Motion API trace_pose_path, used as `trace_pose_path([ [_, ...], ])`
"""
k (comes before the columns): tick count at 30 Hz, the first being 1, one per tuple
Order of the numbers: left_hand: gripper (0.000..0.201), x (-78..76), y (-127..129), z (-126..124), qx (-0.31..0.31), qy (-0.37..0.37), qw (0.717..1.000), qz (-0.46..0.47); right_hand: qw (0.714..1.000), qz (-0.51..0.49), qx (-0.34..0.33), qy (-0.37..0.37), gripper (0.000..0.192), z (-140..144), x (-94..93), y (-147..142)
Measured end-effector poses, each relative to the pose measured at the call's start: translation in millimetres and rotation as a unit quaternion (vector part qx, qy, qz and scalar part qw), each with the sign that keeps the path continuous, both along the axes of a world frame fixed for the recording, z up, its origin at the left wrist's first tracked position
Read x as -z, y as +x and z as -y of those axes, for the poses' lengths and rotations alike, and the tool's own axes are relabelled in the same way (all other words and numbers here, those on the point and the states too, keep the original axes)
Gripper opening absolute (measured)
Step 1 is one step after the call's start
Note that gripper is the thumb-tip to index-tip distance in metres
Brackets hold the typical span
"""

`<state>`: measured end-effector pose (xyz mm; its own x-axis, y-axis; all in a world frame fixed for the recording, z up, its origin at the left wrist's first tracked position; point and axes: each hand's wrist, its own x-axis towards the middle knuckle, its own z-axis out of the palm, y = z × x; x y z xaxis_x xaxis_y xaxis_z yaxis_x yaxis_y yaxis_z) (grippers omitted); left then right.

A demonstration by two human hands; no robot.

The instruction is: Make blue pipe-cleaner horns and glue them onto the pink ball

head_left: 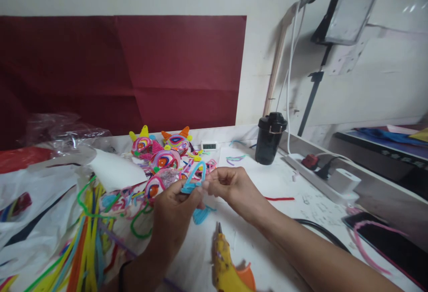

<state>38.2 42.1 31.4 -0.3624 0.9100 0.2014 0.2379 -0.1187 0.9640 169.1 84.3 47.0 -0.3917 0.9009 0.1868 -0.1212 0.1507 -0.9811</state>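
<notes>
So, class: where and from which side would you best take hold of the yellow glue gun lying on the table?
Probably by the yellow glue gun body, coming from above: it lies flat, nozzle pointing away toward the hands, orange trigger to its right. Avoid the metal tip.

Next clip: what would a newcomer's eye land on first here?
The two hands at centre: the left hand and right hand together pinch a blue pipe-cleaner loop. Just behind them sits a heap of bright spiral ornaments, with loose pipe cleaners fanned out at lower left. A yellow glue gun lies on the table below the hands.
</notes>
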Motion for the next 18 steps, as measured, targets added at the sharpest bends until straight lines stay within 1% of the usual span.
trace_pose_path([
  [7, 0.018, 5.0, -3.3, 0.0, -0.015, 0.020, 0.996, -0.085, 0.999, 0.015, 0.035, 0.001, 0.013, 0.0, 3.4, -4.8],
  [11, 0.019, 7.2, -4.7, 0.4, -0.008, 0.033, 0.992, -0.123, 0.997, 0.038, 0.063, -0.006, 0.013, -0.6, 5.6, -6.6],
  [14, 0.018, 7.5, -5.5, -0.9, -0.005, 0.019, 0.993, -0.116, 0.997, 0.045, 0.068, -0.005, 0.013, -0.6, 6.7, -6.8],
  [18, 0.014, 5.7, -5.4, -2.8, 0.015, 0.002, 0.997, -0.074, 0.998, 0.035, 0.049, 0.018, 0.013, -2.5, 8.6, -4.3],
])
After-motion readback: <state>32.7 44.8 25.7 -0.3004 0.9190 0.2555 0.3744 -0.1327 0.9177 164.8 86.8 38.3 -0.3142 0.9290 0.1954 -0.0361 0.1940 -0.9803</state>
